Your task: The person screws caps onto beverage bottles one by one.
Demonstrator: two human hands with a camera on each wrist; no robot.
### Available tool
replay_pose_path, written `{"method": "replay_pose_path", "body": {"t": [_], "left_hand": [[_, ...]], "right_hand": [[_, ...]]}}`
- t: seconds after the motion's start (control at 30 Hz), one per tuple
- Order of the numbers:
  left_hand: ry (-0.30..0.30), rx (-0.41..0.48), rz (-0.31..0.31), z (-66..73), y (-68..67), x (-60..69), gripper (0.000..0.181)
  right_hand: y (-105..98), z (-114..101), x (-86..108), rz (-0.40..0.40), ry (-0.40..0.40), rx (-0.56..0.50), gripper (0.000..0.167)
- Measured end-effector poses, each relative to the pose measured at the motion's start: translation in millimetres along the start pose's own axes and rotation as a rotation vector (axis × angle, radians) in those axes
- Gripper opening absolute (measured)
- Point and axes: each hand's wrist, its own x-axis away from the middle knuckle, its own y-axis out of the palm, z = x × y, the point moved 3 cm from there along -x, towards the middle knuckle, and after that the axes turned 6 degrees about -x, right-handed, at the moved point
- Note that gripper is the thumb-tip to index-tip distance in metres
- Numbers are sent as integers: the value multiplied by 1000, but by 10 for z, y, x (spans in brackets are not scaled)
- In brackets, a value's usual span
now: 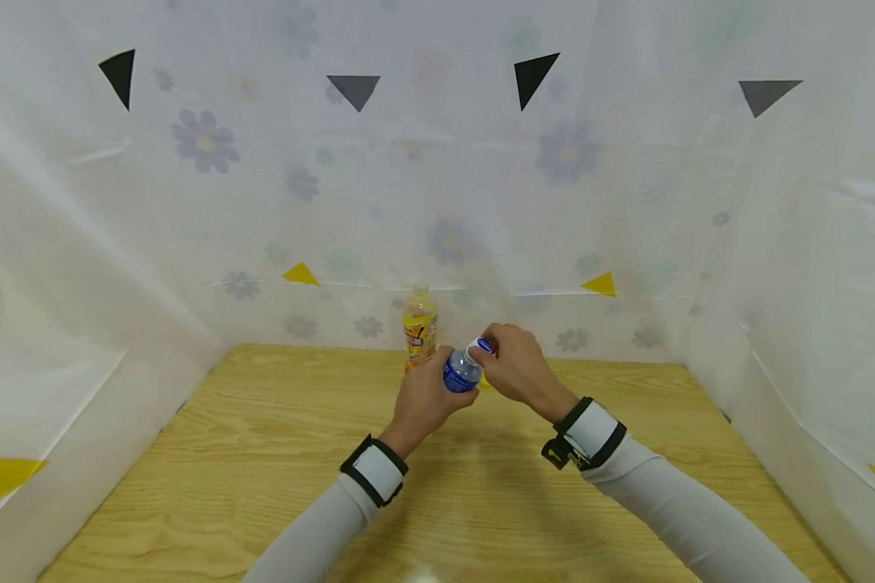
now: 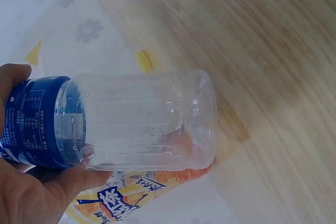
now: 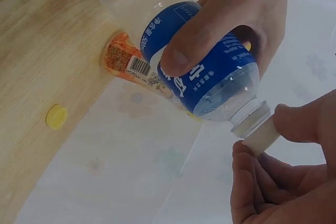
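Observation:
A clear bottle with a blue label (image 1: 461, 374) is held up over the table, tilted. My left hand (image 1: 426, 397) wraps round its label; in the left wrist view the clear lower part of the bottle (image 2: 147, 121) points away from the palm. My right hand (image 1: 518, 364) pinches the white cap (image 3: 261, 137) between thumb and fingers at the bottle's mouth. Whether the cap still touches the neck's thread I cannot tell. Behind the left hand stands an uncapped bottle with an orange and yellow label (image 1: 420, 328).
A yellow cap (image 3: 56, 116) lies on the wooden table (image 1: 262, 453) near its back edge. Pale flowered sheeting (image 1: 437, 162) hangs at the back and both sides, with black, grey and yellow triangles on it.

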Motion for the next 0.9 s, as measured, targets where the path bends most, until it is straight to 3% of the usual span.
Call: {"method": "replay_pose_path", "body": {"t": [0.33, 0.9], "left_hand": [[0, 5, 0, 7, 5, 2, 57], [-4, 5, -3, 11, 11, 1, 57]], "right_hand": [[14, 47, 22, 50, -25, -23, 28], [8, 55, 39, 18, 12, -18, 32]]}}
